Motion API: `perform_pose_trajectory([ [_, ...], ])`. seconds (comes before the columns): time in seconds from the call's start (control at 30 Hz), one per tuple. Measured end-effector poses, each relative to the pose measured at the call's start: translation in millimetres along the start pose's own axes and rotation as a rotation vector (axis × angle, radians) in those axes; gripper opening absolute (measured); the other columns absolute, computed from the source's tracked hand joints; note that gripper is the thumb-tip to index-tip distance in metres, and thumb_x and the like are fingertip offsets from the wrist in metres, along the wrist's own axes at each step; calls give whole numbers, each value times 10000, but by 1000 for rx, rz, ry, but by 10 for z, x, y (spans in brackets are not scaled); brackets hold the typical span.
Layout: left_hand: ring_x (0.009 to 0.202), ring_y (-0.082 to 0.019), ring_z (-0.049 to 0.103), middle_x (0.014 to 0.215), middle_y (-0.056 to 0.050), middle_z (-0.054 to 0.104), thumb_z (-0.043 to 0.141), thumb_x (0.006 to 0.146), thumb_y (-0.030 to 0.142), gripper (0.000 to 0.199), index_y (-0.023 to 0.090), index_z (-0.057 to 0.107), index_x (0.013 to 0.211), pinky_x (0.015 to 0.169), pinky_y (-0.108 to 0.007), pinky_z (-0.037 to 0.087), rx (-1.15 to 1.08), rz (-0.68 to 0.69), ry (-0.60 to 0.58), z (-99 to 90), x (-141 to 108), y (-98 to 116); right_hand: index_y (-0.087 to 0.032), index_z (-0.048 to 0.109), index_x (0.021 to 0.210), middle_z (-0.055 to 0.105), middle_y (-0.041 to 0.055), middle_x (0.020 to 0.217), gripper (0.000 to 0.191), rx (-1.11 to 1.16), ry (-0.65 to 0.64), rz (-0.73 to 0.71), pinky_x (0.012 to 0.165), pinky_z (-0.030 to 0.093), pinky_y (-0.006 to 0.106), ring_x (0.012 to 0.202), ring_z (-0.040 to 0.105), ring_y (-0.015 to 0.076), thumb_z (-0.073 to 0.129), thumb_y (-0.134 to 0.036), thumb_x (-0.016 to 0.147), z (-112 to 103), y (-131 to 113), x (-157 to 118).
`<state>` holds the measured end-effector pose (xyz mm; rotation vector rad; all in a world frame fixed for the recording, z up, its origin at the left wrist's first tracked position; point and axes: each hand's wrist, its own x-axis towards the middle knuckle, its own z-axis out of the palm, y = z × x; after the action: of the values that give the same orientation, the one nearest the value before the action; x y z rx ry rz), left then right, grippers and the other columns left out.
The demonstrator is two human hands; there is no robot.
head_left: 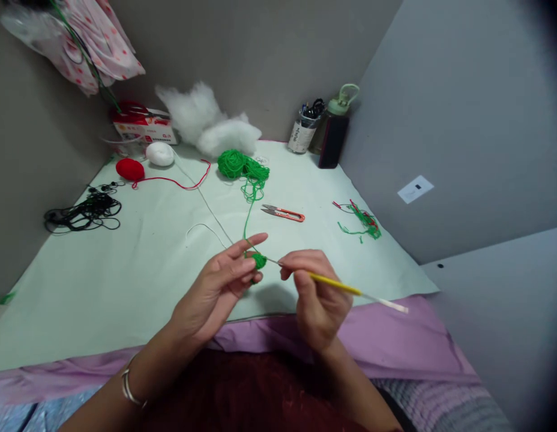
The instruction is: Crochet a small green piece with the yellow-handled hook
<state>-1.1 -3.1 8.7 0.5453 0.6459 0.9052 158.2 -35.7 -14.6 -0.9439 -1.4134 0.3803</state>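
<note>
Between thumb and fingers, my left hand [224, 279] pinches a small green crochet piece [259, 260], its index finger stretched out with green yarn over it. That yarn runs up to a green yarn ball [232, 164] with a loose tangle beside it. My right hand [321, 294] is closed round a crochet hook [335, 283] with a yellow handle, whose metal tip reaches the green piece. A white strand passes from the white yarn ball [160, 154] to behind my left hand. Thread snips [284, 213] with orange handles lie just beyond my hands.
A red yarn ball [130, 170] and tangled black cord [87, 210] lie at left. White stuffing [206, 123] and a box [146, 128] with red scissors [134, 111] stand behind. A pen jar [303, 132], bottle [339, 103] and phone [334, 141] are back right, yarn scraps [366, 222] at right.
</note>
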Motion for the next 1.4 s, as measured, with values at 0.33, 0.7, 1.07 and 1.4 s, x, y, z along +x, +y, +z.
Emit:
perform_pose_trajectory([
  [0.33,906,-129,604,896,5,707,911,820,252,429,290,829,1239,908,-226,484,153,174,35,43,-12,-83,-295,791,1117,786,53,999,224,-55,-35,-13,744,630,352,894,738,196,627,-168,1030,91,-23,15],
  [0.7,863,-150,625,904,-23,714,867,828,234,331,207,845,1158,939,-293,497,14,40,-33,-48,56,-16,-246,802,941,721,21,874,169,451,41,371,598,519,272,654,619,123,672,-317,1022,53,36,114],
  [1.07,948,-199,624,962,-30,666,856,838,325,418,261,799,1247,944,-344,463,284,121,-12,-45,-11,-2,-243,787,917,744,5,865,191,632,-5,531,655,521,251,667,635,106,682,-361,1025,60,35,116],
  [1.4,912,-153,591,908,13,614,807,872,218,372,308,797,1233,902,-272,482,499,282,65,-104,-24,-22,-237,727,1054,752,41,948,202,133,-140,114,763,590,306,843,706,159,533,-186,1077,0,-24,52],
])
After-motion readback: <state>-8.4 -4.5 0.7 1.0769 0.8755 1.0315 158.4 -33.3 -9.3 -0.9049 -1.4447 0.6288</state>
